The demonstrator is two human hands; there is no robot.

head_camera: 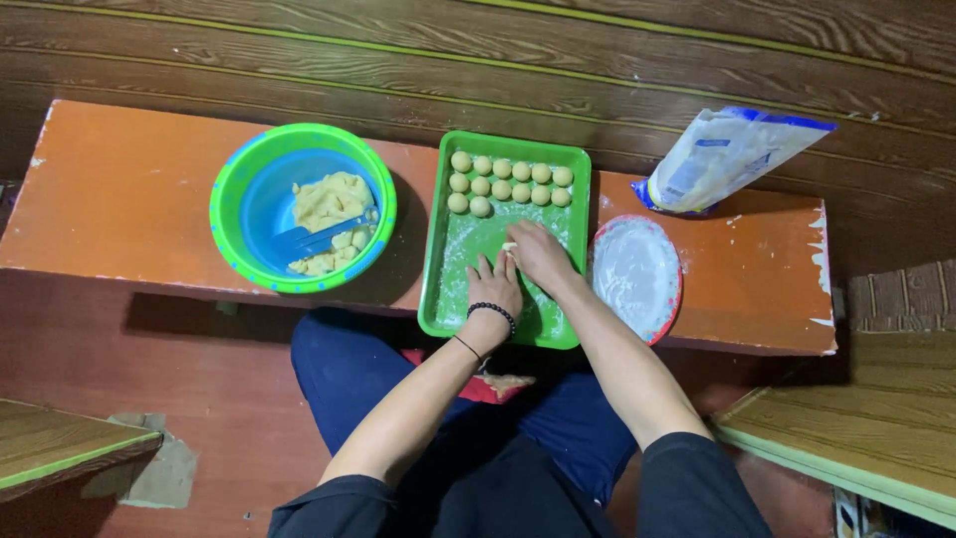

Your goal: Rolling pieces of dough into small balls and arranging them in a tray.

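A green rectangular tray (433, 249) dusted with flour sits on an orange bench (129, 199). Several pale dough balls (508, 179) lie in rows at its far end. My left hand (495, 289), with a black bead bracelet at the wrist, rests flat on the floured tray bottom. Beside it, my right hand (538, 254) presses over a small piece of dough (510, 246) that shows at its fingertips. Both hands are inside the tray, touching each other.
A green and blue bowl (234, 199) at the left holds yellow dough (329, 199) and a blue scraper (314, 241). A red-rimmed plate of flour (635, 274) lies right of the tray. A white and blue bag (727, 154) leans behind it. Wooden platforms flank my knees.
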